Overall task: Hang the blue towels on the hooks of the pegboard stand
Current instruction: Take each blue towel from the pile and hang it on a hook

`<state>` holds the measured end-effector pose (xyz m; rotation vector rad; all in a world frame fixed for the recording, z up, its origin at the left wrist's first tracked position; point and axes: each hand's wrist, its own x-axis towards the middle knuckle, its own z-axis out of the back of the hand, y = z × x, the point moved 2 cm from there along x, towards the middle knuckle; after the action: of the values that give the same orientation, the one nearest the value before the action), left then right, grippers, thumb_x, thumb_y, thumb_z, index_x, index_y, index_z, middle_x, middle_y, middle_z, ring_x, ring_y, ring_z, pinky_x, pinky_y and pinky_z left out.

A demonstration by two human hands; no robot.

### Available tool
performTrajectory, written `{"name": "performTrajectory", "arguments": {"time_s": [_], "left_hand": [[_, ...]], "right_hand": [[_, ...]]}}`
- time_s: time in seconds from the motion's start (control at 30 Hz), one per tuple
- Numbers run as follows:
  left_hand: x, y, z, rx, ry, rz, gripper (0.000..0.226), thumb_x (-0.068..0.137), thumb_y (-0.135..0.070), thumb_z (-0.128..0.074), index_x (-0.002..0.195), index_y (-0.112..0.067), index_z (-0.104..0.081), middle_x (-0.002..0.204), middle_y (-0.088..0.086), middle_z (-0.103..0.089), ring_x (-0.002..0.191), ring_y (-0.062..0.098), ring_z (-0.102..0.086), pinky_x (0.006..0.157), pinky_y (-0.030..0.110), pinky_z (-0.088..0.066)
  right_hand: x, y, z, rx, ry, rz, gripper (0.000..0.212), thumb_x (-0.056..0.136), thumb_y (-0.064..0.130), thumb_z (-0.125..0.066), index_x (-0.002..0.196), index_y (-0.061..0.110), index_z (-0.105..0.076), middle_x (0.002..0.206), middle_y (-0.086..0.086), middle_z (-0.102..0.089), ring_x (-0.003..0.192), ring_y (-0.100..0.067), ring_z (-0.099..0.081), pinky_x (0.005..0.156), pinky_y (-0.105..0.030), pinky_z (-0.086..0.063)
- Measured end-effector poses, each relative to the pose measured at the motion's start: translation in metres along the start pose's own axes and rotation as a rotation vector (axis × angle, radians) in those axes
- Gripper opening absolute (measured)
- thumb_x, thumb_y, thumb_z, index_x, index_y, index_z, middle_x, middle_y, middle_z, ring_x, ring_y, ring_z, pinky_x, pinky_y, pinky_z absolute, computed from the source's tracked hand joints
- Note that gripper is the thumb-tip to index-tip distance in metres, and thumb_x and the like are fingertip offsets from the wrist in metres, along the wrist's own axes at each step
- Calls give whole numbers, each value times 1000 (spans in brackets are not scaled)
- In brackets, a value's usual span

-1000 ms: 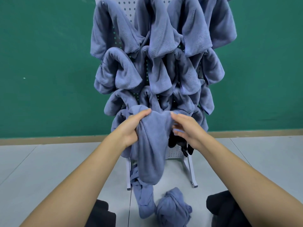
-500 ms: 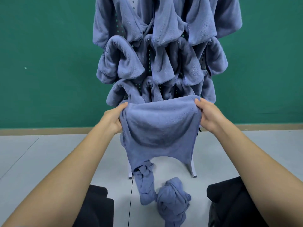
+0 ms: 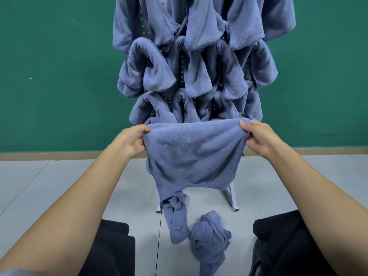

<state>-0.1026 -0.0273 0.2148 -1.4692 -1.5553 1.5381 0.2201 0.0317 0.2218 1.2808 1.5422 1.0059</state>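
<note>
Wall (image 3: 59, 76): green, fills the far side behind everything; a tan skirting (image 3: 59, 155) runs along its foot.
Floor (image 3: 49, 186): pale grey tiles with thin dark joints, reaching from the skirting to the near edge.
Hung towels (image 3: 199, 66): many blue towels, bunched and draped in several rows, overlapping one another and covering nearly all of the stand's front, at centre far.
Stand (image 3: 231, 198): white pegboard on white legs, upright on the floor in front of the wall. Only its feet and small patches of holed board between the towels show.
Held towel (image 3: 193, 156): blue, spread flat and stretched between both hands, just in front of the lowest row of hung towels. Its top edge is level and taut, and its body hangs down over the stand's lower part.
Knees (image 3: 111, 246): two, in black cloth, at near left and near right.
Floor towel (image 3: 209, 236): blue, crumpled into a knot on the floor, near centre, between the knees.
Strand (image 3: 176, 222): twisted blue cloth, hanging from below the held towel's lower left corner down to the floor, just left of the floor towel. I cannot tell whether it belongs to the held towel.
Left hand (image 3: 132, 141): grasping the held towel's upper left corner, fingers curled round the edge.
Right hand (image 3: 256, 138): grasping the upper right corner, with the thumb on top of the hem.
</note>
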Motion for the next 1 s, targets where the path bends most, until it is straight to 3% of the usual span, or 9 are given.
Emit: {"name": "performTrajectory", "arguments": {"time_s": [0.13, 0.3, 0.47, 0.57, 0.63, 0.7, 0.8, 0.9, 1.0], "left_hand": [[-3, -6, 2, 87, -45, -140, 29, 84, 8, -56, 93, -19, -61, 82, 5, -59, 69, 15, -55, 64, 27, -48], [-7, -7, 7, 268, 13, -219, 32, 78, 9, -65, 94, -19, -71, 92, 6, -68, 81, 17, -60, 74, 27, -52], [-5, -4, 12, 531, -4, -354, 42, 75, 15, -66, 105, -14, -70, 91, 2, -68, 82, 14, -60, 77, 21, -52], [-6, -1, 16, 773, -22, -524, 31, 78, 11, -67, 93, -15, -74, 76, -9, -69, 71, 8, -57, 68, 11, -48], [-5, -1, 19, 942, -74, -608, 19, 82, 3, -67, 85, -14, -75, 72, 1, -65, 66, 14, -49, 63, 17, -42], [-4, -3, 23, 902, -80, -601, 12, 86, -5, -67, 78, -13, -71, 66, 2, -58, 62, 14, -45, 59, 20, -38], [-9, -11, 26, 531, 109, -416, 11, 91, -18, -61, 83, -15, -68, 69, -9, -65, 68, 4, -57, 68, 16, -48], [-8, -20, 32, 105, 315, -263, 27, 77, -35, -67, 93, -13, -73, 88, -2, -72, 80, 8, -65, 73, 22, -55], [5, -21, 38, 40, 282, -70, 43, 69, -44, -76, 103, -19, -69, 93, -2, -66, 89, 12, -62, 78, 28, -54]], "right_hand": [[4, -1, 8, -114, -64, 14, 15, 90, 0, -60, 94, 14, -56, 80, -4, -61, 64, -11, -56, 54, -18, -51], [3, -1, 13, -315, -60, 61, 27, 87, 1, -64, 111, 15, -61, 89, 1, -61, 76, -11, -56, 72, -20, -48], [0, -1, 15, -468, -2, 132, 31, 83, -7, -66, 110, 7, -64, 87, 1, -64, 75, -6, -59, 63, -9, -51], [-1, -3, 18, -807, -4, 256, 28, 82, -10, -65, 107, 4, -68, 81, 3, -62, 68, -3, -53, 61, -3, -44], [-1, -3, 19, -962, -40, 313, 18, 84, -5, -66, 99, 4, -71, 70, 8, -58, 62, -2, -48, 57, -6, -39], [-2, -2, 19, -1009, -91, 340, 9, 86, 2, -66, 92, 6, -71, 64, 9, -54, 60, -5, -45, 57, -11, -35], [-3, 3, 21, -752, -54, 296, 2, 87, 8, -68, 89, 9, -67, 72, 1, -58, 70, -11, -51, 67, -15, -41], [-6, 13, 17, -272, 179, 87, 13, 84, 25, -67, 86, 14, -61, 75, 1, -56, 71, -11, -51, 72, -19, -50], [-5, 14, 10, -87, 219, -62, 24, 75, 33, -70, 89, 13, -63, 77, -3, -54, 70, -14, -51, 64, -23, -51]]}}
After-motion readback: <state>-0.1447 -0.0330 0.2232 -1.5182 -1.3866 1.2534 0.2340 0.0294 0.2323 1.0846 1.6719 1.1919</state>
